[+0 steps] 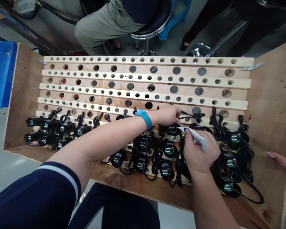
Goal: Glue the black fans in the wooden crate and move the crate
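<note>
My right hand [201,149] is closed around a white squeeze tube [199,140], its narrow nozzle pointing left at an open-backed round black device [173,129]. Green circuit board and thin wires show inside that device. My left hand [170,115], with a blue band [144,118] on its wrist, is curled just above it. The left fingers are closed, but what they grip is hidden; a black cable [189,115] runs out beside them. More black devices with coiled cables surround both hands, among them one device [169,149] below and another [143,143] to its left.
A wooden tray [143,179] with side walls holds pale slatted strips [145,77] full of round holes. Several black devices [47,125] lie at its left end. Another person's hand [280,160] is at the right wall. A blue bin [2,73], stool [154,27] and people's legs are beyond.
</note>
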Demonstrator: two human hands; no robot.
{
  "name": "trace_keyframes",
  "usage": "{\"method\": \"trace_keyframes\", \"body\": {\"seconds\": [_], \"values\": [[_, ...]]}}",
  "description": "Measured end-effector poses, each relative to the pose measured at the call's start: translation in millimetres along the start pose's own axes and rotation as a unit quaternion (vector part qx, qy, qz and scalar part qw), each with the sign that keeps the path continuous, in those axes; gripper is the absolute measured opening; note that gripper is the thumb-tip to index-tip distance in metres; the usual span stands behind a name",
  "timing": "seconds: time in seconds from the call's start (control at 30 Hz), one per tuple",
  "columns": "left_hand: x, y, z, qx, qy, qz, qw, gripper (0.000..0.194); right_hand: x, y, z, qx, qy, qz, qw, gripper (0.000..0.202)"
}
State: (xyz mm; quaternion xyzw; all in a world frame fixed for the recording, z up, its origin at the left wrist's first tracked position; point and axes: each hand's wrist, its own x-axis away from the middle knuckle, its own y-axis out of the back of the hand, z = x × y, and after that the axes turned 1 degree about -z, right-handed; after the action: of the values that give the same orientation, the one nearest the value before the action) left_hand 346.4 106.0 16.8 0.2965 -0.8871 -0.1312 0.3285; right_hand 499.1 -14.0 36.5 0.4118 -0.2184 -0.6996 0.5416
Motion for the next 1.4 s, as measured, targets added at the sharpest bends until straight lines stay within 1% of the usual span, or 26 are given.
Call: {"method": "trace_keyframes", "body": {"seconds": [0.23, 0.43, 0.6, 0.7, 0.83, 0.9, 1.07, 1.27, 1.4], "values": [[3, 2.1, -2, 0.002, 0.006, 0.000, 1.000, 0.019, -3, -4, -4, 0.024, 0.030, 0.023, 0.999, 0.009], [5, 3.3, -4, -0.001, 0.009, 0.003, 1.000, 0.020, -2, -3, -4, 0.037, 0.066, 0.037, 0.996, 0.006], [7, 4.4, -4, -0.005, 0.004, -0.001, 1.000, 0.019, 3, 2, -1, 0.024, 0.063, 0.028, 0.997, 0.006], [8, 4.6, -3, -0.004, 0.003, -0.002, 1.000, 0.019, 8, 5, 4, 0.010, 0.040, 0.015, 0.999, 0.007], [8, 4.5, -3, -0.005, 0.006, -0.004, 1.000, 0.019, 17, 3, 10, 0.008, 0.012, 0.034, 0.999, 0.004], [7, 4.1, -3, -0.003, 0.004, -0.004, 1.000, 0.018, 19, 0, 12, 0.007, 0.015, 0.042, 0.999, 0.004], [6, 1.9, 0, 0.006, 0.004, -0.010, 1.000, 0.017, 18, -7, 13, 0.023, 0.047, 0.054, 0.997, 0.005], [7, 2.3, -1, 0.007, 0.005, -0.009, 1.000, 0.017, 15, -7, 13, 0.025, 0.065, 0.052, 0.996, 0.007], [9, 4.3, -3, 0.007, 0.014, -0.005, 1.000, 0.018, 14, -7, 9, 0.007, 0.071, 0.058, 0.996, 0.007]]}}
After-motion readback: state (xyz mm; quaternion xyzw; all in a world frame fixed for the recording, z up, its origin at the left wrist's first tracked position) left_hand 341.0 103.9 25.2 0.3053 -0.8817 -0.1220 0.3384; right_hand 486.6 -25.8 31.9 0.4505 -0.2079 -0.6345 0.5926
